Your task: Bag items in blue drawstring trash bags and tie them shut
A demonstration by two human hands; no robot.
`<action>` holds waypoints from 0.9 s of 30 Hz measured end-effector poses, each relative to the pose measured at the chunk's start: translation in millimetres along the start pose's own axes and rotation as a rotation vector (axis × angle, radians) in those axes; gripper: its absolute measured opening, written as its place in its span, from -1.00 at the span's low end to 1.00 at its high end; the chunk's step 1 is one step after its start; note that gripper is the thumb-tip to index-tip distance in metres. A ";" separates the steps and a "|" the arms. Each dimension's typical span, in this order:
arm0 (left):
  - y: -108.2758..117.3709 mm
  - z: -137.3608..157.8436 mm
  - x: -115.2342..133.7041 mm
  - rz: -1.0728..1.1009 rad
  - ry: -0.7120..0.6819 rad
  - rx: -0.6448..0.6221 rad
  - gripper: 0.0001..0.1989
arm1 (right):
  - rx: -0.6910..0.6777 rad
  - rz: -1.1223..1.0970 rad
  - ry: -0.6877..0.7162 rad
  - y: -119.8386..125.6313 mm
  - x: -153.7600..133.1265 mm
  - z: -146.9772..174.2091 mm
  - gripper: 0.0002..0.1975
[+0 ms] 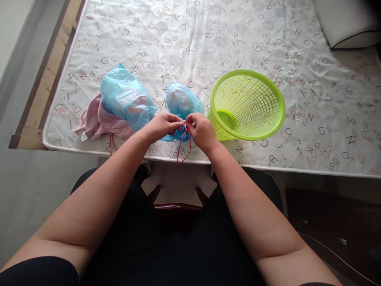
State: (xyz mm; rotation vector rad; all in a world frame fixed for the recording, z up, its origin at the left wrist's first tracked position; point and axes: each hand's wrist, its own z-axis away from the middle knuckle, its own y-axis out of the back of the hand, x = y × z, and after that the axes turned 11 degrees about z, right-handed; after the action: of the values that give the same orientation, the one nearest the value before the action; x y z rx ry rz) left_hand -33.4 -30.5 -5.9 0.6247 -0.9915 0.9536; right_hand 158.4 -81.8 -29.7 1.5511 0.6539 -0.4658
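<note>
A small blue plastic bag with roundish things inside lies near the mattress edge. At its gathered neck my left hand and my right hand meet, fingertips pinched on a red string. A loop and ends of the string hang down below my fingers. What the bag holds is blurred by the plastic. Left of it rests a larger filled blue plastic bag, partly on a pink towel. To the right, a green plastic basket lies tipped on its side, its mouth facing right and toward me.
The letter-printed mattress spans the view, with a wooden bed frame along its left side. Another red string lies by the towel. A whitish box-like object stands at the far right. A white cable runs low on the right.
</note>
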 end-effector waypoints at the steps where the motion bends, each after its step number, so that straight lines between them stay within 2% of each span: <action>1: -0.3 0.4 0.0 -0.046 -0.010 0.005 -0.88 | -0.003 0.012 0.003 -0.4 0.1 0.4 -0.89; 6: -2.0 0.6 -1.8 -0.242 -0.083 0.047 -0.86 | -0.018 0.059 0.007 -4.0 1.0 1.4 -0.90; 13: -4.6 3.0 -4.1 -0.494 -0.291 0.091 -0.86 | -0.029 0.064 0.002 -5.5 1.9 0.8 -0.90; 22: -3.5 2.7 -7.8 -0.608 -0.320 0.132 -0.91 | -0.068 0.112 0.001 -7.0 -4.3 2.3 -0.93; 27: -2.7 2.5 -6.8 -0.638 -0.319 0.133 -0.95 | -0.126 0.168 -0.067 -7.5 -6.8 2.4 -0.91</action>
State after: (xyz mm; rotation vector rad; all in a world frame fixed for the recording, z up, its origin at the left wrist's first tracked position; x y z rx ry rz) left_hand -33.5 -36.3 -10.9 1.1471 -0.9212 0.3583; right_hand 148.6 -85.1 -31.2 1.4513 0.4873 -0.3417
